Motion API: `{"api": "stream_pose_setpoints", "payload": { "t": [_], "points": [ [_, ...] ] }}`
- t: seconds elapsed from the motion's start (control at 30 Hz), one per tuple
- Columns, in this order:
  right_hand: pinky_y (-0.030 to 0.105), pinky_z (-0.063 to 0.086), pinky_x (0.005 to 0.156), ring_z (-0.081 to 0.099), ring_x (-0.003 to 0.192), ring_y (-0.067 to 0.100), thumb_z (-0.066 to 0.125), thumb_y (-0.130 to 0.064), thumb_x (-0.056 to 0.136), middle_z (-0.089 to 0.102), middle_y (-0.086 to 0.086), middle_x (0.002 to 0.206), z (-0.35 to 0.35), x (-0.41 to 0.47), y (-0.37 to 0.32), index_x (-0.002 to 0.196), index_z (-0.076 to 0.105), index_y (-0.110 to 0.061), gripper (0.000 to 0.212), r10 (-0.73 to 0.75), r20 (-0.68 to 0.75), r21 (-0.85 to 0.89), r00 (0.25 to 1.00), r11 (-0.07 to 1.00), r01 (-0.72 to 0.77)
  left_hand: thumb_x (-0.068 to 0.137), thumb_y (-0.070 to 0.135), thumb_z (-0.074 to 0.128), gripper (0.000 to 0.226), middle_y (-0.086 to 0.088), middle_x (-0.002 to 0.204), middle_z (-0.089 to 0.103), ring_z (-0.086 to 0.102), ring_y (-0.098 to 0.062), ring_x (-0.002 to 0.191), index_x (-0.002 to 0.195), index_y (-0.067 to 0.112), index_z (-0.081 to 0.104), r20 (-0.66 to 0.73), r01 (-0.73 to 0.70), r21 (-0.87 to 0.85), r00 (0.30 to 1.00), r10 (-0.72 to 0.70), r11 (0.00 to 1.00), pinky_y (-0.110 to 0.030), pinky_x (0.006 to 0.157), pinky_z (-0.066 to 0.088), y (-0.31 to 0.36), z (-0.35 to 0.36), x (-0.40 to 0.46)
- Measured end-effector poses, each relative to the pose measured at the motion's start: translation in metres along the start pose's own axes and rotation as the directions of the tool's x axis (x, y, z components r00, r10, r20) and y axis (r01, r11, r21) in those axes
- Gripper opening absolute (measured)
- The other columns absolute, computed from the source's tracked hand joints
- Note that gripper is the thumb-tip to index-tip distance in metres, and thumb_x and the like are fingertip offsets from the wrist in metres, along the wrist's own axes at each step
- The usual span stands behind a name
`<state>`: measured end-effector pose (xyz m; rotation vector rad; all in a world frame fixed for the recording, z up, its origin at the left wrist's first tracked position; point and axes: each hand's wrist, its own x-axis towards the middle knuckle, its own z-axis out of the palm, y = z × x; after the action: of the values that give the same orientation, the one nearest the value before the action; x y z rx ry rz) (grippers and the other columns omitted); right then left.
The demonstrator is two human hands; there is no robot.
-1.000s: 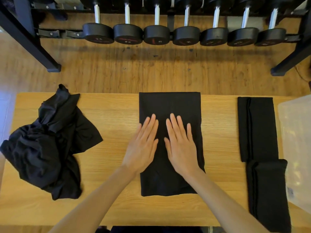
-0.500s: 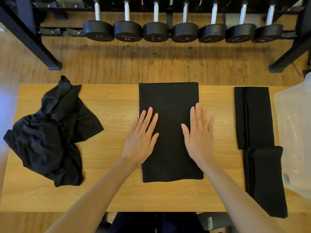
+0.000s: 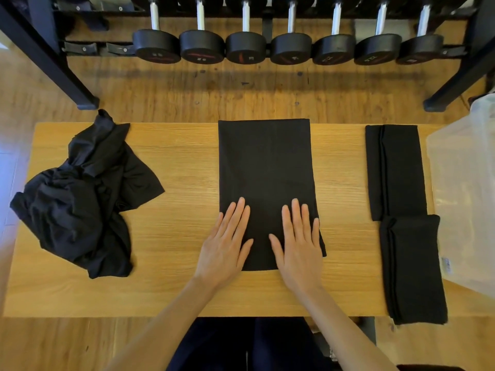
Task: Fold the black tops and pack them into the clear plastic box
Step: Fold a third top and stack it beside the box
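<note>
Task was partway done. Two folded tops lay at the counter's [image 3: 171,290] right side, well right of the right hand's grip: the far folded top [image 3: 393,170] and the near folded top [image 3: 415,266], end to end, the near one hanging a little over the front edge. Neither was in the clear plastic box [image 3: 466,199], which sat just right of them at the counter's right end; whether anything was inside it couldn't be told. A crumpled heap of black tops [image 3: 80,199] sat well left of the left hand, unfolded.

The current top [image 3: 265,167] lay flat as a long rectangle in the counter's middle, stretching away from both grips. The left hand [image 3: 226,245] and right hand [image 3: 298,245] rested flat on its near end, fingers straight, grips open and pressing, nothing pinched. The left palm overlapped the left edge, the right hand covered the near right corner. Likely left: fold this one narrower, fold the heap, pack all into the box.
</note>
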<state>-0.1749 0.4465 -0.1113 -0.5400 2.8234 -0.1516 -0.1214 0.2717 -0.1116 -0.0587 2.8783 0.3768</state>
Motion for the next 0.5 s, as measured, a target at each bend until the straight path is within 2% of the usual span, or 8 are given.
{"api": "stream_pose_setpoints", "payload": {
  "t": [0.2,0.3,0.4,0.5],
  "points": [
    [0.044,0.011,0.120,0.007,0.151,0.023,0.013,-0.057,0.100,0.014,0.006,0.163,0.002,-0.005,0.016,0.155,0.017,-0.015,0.069,0.097,-0.007,-0.002,0.995,0.995,-0.097,0.100,0.047,0.019,0.067,-0.007,0.165,0.005,0.006,-0.021,0.152,0.156,0.012,0.007,0.029,0.006,0.034,1.000,-0.007,0.999,-0.038,0.121,0.013,-0.001,0.000,-0.001],
    [0.043,0.009,0.121,0.003,0.151,0.022,0.015,-0.054,0.101,0.010,0.006,0.164,-0.003,-0.008,0.012,0.156,0.016,-0.014,0.068,0.096,-0.021,-0.011,0.995,0.995,-0.097,0.101,0.045,0.019,0.066,-0.008,0.165,0.005,0.007,-0.021,0.152,0.156,0.011,0.008,0.017,0.018,0.042,1.000,-0.019,0.999,-0.039,0.121,0.012,0.001,-0.004,-0.002],
    [0.042,0.005,0.122,0.000,0.152,0.019,0.019,-0.045,0.103,0.007,0.004,0.164,-0.008,-0.014,-0.002,0.156,0.012,-0.016,0.060,-0.023,-0.032,0.004,0.999,1.000,0.023,0.102,0.037,0.025,0.063,-0.008,0.165,0.007,0.009,-0.022,0.151,0.156,0.009,0.012,-0.013,-0.019,0.048,1.000,0.020,0.999,-0.040,0.120,0.011,0.008,-0.005,-0.007],
    [0.043,0.007,0.122,0.000,0.152,0.018,0.019,-0.042,0.104,0.007,0.001,0.164,-0.001,-0.025,-0.015,0.156,0.011,-0.018,0.057,-0.140,0.017,0.025,0.990,0.990,0.140,0.103,0.036,0.027,0.061,-0.007,0.165,0.006,0.007,-0.020,0.152,0.156,0.009,0.014,-0.002,-0.044,0.025,0.999,0.044,0.999,-0.040,0.121,0.013,0.012,0.002,-0.018]
  ]
}}
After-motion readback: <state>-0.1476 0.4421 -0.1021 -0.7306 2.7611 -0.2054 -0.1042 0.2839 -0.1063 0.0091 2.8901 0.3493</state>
